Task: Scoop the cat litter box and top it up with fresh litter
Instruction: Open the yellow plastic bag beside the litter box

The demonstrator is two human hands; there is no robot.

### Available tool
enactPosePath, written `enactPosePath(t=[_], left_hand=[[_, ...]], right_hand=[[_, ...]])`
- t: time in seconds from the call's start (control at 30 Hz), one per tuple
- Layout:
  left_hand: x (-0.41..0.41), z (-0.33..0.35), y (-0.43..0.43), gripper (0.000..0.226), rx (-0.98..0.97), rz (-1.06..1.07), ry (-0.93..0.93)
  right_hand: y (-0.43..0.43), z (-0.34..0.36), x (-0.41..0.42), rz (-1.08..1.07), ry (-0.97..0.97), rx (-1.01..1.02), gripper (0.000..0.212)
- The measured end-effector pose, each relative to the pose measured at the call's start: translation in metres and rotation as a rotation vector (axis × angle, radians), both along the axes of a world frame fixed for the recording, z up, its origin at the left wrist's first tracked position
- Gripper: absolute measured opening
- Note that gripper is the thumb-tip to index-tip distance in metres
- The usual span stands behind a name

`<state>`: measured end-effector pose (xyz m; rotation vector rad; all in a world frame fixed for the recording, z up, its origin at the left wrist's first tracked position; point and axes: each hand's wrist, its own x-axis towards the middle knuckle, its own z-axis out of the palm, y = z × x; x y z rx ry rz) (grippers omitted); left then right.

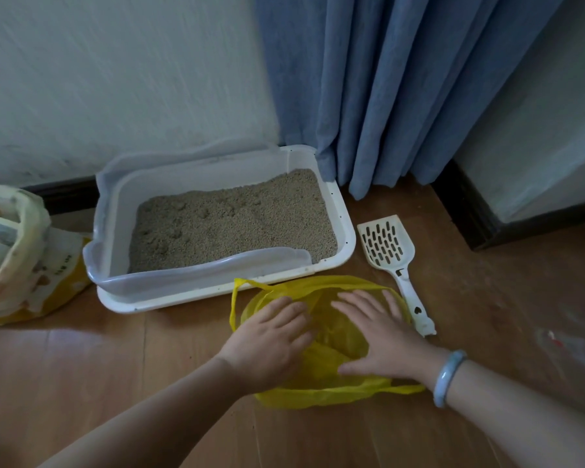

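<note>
A white litter box (347,228) with a clear rim guard stands against the wall, filled with beige litter (230,228). A yellow plastic bag (335,336) lies open on the wood floor just in front of it. My left hand (267,342) rests flat on the bag's left edge, fingers spread. My right hand (375,336) presses on the right side, fingers spread, a pale bangle on the wrist. A white slotted scoop (390,255) lies on the floor to the right of the box, untouched.
An opened yellow-and-white litter sack (24,258) sits left of the box. Blue curtains (402,96) hang behind the box's right corner. A dark skirting board (466,211) runs along the right wall.
</note>
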<state>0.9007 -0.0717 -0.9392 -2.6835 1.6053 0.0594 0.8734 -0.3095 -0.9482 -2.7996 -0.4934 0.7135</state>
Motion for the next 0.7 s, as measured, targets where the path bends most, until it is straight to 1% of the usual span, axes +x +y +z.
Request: enactPosePath(t=[0.03, 0.07, 0.1, 0.13, 0.2, 0.27, 0.3, 0.33, 0.4, 0.43, 0.5, 0.57, 0.67, 0.7], left_hand=[[0.003, -0.002, -0.003, 0.055, 0.070, -0.009, 0.016], [0.007, -0.006, -0.003, 0.059, 0.137, 0.026, 0.054], [0.010, -0.009, -0.003, 0.061, 0.184, 0.094, 0.117], [0.012, -0.011, -0.002, 0.060, 0.186, 0.175, 0.173], [0.014, -0.015, 0.000, 0.063, 0.147, 0.358, 0.266], [0.015, -0.020, 0.006, 0.072, 0.140, 0.501, 0.353], [0.014, -0.023, 0.010, 0.074, 0.131, 0.559, 0.375], [0.013, -0.025, 0.012, 0.075, 0.105, 0.591, 0.375], [0.012, -0.022, 0.013, 0.089, 0.034, 0.620, 0.361], [0.012, -0.021, 0.012, 0.091, -0.007, 0.640, 0.362], [0.011, -0.022, 0.010, 0.086, -0.056, 0.681, 0.388], [0.011, -0.024, 0.006, 0.082, -0.035, 0.675, 0.395], [0.010, -0.030, 0.006, 0.064, -0.041, 0.627, 0.374], [0.008, -0.030, 0.008, 0.059, -0.009, 0.608, 0.374]], right_hand=[[0.001, 0.000, 0.000, 0.016, 0.020, -0.035, 0.107], [0.001, -0.001, -0.001, 0.031, 0.030, -0.063, 0.110], [0.000, -0.002, -0.001, 0.041, 0.038, -0.083, 0.112], [-0.001, -0.004, -0.001, 0.043, 0.046, -0.097, 0.113], [-0.005, -0.008, -0.002, 0.024, 0.064, -0.104, 0.112], [-0.007, -0.010, -0.001, -0.031, 0.083, -0.075, 0.110], [-0.008, -0.011, 0.000, -0.069, 0.087, -0.050, 0.108], [-0.007, -0.012, 0.001, -0.110, 0.082, -0.022, 0.107], [-0.006, -0.015, 0.003, -0.181, 0.067, 0.031, 0.106], [-0.004, -0.017, 0.003, -0.197, 0.067, 0.048, 0.106], [0.000, -0.020, 0.005, -0.213, 0.066, 0.073, 0.108], [0.005, -0.020, 0.007, -0.238, 0.085, 0.111, 0.111], [0.010, -0.020, 0.010, -0.270, 0.141, 0.164, 0.113], [0.011, -0.019, 0.011, -0.298, 0.150, 0.170, 0.111]])
